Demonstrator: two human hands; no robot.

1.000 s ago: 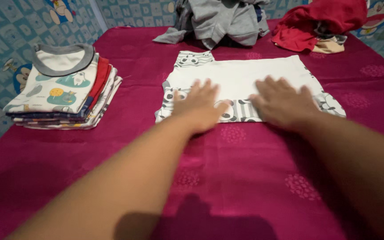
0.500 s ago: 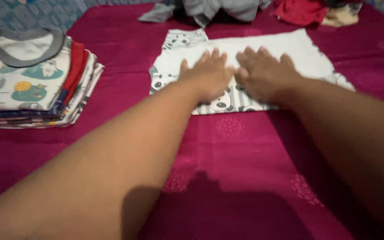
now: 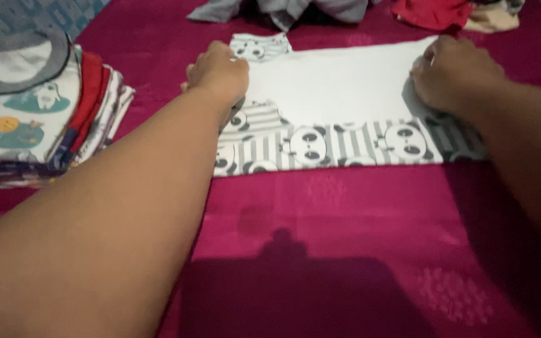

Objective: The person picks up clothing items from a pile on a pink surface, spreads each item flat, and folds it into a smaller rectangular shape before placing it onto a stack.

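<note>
Red cloth covers the bed and everything lies on it. Left hand is curled shut on the left edge of the shirt. Right hand is curled too, and it pinches the right edge of the shirt. Both hands are well apart, one at each side.

That shirt lies flat in the middle of the bed, between the two hands. It is white on top, with grey stripes and panda faces along the near edge.

It looks soft, thin and light, so I think it will bend and flop with ease. The side edges look like the best spots to hold it.

To the left sits a stack of folded shirts. Far back lie a grey pile and a red pile of clothes.
</note>
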